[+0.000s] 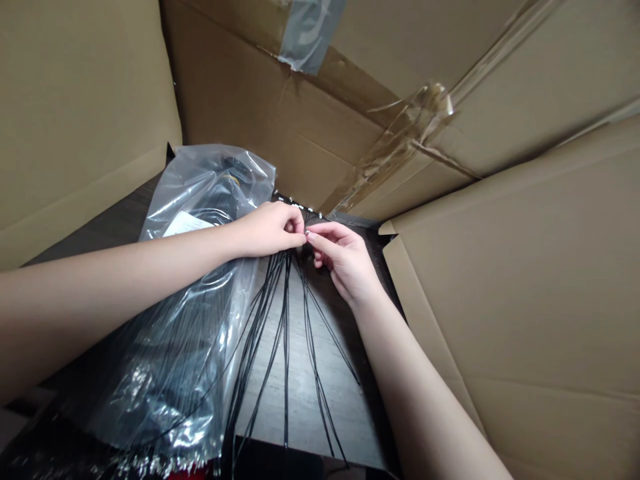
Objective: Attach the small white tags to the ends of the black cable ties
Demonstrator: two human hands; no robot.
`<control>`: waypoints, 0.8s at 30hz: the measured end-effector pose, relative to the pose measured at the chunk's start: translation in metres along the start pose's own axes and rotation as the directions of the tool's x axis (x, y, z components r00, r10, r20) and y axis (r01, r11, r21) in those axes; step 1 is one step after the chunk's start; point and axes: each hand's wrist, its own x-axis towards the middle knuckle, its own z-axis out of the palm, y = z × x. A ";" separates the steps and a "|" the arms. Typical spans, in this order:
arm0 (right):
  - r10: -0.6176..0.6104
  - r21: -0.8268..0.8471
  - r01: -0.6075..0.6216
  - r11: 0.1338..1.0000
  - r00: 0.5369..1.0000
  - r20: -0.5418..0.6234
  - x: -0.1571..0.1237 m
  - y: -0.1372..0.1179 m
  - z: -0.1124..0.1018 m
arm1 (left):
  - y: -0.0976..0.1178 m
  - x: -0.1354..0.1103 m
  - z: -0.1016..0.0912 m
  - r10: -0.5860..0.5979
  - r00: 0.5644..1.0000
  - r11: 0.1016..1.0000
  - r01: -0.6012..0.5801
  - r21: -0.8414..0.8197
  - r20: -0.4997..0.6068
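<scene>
Fingers [324, 245], left hand [267, 229] and right hand [350, 260], clamped, seemingly on half-hidden wire tip [307, 233]

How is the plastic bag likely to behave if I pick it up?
The bag will probably flex and crinkle, since its film looks thin and wrinkled. Its glossy sheen suggests it may feel slippery. It could hang with some weight, as dark strands fill much of it.

The clear plastic bag [205, 300] is thin, wrinkled and glossy; its white label [186, 223] looks like paper. The black wires [286, 347] have a smooth, faintly shiny coating. The counter [356, 423] looks wood-grained with a soft sheen, the cardboard [540, 287] matt under glossy packing tape [369, 172].
</scene>
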 end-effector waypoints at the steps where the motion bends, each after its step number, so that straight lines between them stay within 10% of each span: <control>1: 0.002 -0.001 -0.002 1.000 1.000 -0.003 0.000 0.000 0.000 | 0.000 0.000 0.000 -0.001 1.000 1.000 0.001 0.000 0.002; 24: -0.011 -0.005 0.011 1.000 1.000 -0.022 -0.002 -0.001 0.002 | -0.005 0.003 -0.001 -0.043 0.999 0.996 0.043 -0.083 -0.001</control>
